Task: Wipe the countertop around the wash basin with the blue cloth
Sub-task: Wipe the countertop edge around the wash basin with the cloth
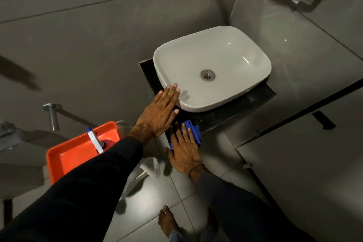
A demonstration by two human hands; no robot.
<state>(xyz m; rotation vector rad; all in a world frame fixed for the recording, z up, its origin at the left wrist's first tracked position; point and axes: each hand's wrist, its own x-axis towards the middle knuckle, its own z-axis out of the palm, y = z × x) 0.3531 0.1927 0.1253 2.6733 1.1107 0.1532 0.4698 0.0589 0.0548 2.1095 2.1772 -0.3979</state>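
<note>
right hand [184,155] flat on blue cloth [194,131]

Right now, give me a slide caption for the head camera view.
Right hand presses the blue cloth onto the black countertop while the left hand rests against the white basin.

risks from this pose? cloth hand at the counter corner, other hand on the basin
1. The blue cloth under the right hand sits at the countertop corner, partly overhanging; a stroke outward could slide it off.
2. The left hand rests flat against the wash basin rim, possibly smudging it.
3. The orange tray holding a spray bottle lies under the left sleeve; a swing could knock it.
</note>
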